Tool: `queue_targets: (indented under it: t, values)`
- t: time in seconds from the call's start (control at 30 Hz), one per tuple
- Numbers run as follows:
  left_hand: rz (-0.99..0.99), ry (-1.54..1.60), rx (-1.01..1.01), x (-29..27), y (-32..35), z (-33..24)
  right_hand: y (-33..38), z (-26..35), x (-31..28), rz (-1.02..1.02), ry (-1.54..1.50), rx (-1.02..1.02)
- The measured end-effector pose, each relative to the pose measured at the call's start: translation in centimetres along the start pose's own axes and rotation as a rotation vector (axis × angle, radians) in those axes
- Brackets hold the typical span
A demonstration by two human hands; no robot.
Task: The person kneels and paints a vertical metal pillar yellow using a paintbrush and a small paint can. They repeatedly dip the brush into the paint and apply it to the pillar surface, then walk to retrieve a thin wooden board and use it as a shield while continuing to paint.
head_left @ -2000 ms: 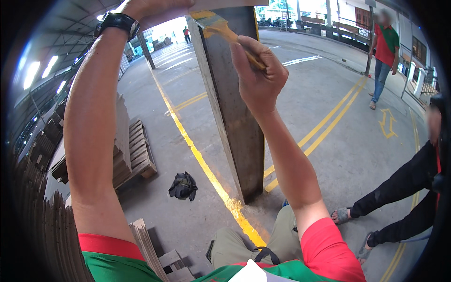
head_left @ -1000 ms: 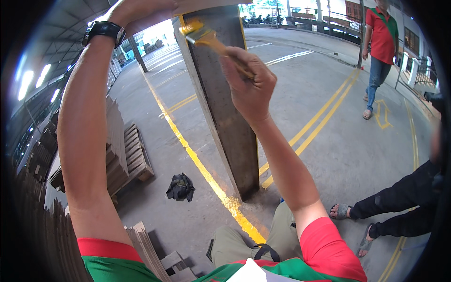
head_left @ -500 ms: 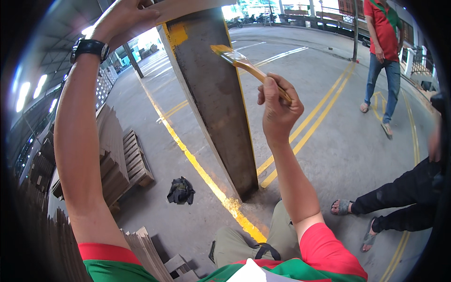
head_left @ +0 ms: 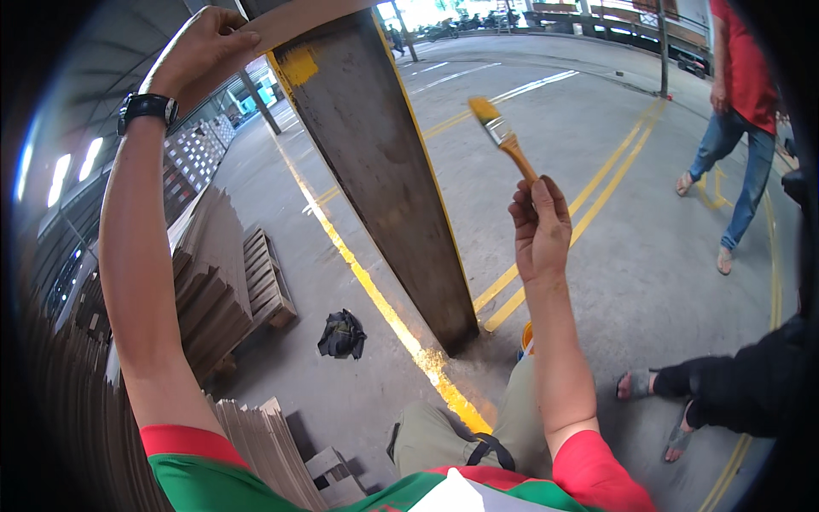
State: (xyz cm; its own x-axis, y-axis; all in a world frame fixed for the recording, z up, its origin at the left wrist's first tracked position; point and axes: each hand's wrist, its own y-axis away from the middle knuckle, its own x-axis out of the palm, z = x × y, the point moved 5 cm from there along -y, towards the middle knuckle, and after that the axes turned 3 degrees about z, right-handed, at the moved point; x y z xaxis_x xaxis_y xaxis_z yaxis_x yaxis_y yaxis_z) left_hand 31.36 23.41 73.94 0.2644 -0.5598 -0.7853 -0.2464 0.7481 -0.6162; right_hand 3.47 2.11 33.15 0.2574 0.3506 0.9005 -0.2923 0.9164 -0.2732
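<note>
Open concrete yard floor (head_left: 597, 102) with yellow lines, stacked boards to my left. My right hand (head_left: 539, 229) has its fingers (head_left: 522, 218) clamped on the handle of a paintbrush (head_left: 503, 141); its long axis runs up and leftward from them, bristles yellow, pointing toward the grey steel post (head_left: 384, 171), apart from it. My left hand (head_left: 200, 51), fingers closed over a cardboard strip (head_left: 290, 24), rests at the post's top, nearer the yellow patch (head_left: 299, 64).
</note>
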Motion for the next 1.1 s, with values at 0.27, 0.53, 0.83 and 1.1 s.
queue_targets:
  t: [0.27,0.53,0.83,1.1]
  values:
    - [0.009,-0.175,-0.122,-0.9,0.3,-0.3,-15.0,3.6,6.1,0.418,0.206,0.063]
    - [0.070,-0.270,-0.321,-1.7,0.9,-2.5,-26.5,2.4,22.0,0.768,0.595,-0.006]
    - [0.186,-0.493,-0.435,-1.5,-0.3,-5.4,-28.7,-2.4,31.4,0.948,0.672,-0.293]
    - [0.133,-0.537,-0.425,-2.1,-0.4,-4.8,-27.8,-1.7,32.2,1.047,0.683,-0.551]
